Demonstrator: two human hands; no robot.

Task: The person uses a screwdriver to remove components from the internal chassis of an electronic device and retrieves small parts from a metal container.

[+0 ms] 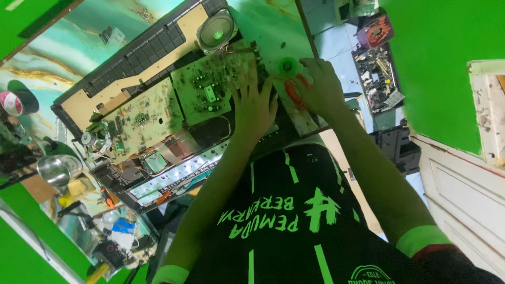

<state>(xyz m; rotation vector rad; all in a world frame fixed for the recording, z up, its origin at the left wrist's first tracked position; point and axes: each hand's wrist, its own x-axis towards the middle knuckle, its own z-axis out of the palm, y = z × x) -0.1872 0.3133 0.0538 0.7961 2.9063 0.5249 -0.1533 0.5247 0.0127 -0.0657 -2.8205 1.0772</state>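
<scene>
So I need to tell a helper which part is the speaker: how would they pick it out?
Start at the long opened keyboard case on the table. At its end nearest the left hand, above the green circuit board, sits the speaker: the only round grey cone among flat boards.

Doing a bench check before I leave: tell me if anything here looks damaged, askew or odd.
The keyboard case lies opened, its green circuit boards and round speaker exposed, with dark grime speckling the boards. The left hand rests on the right board; the right hand grips an orange-handled tool. I see nothing spilled.
</scene>
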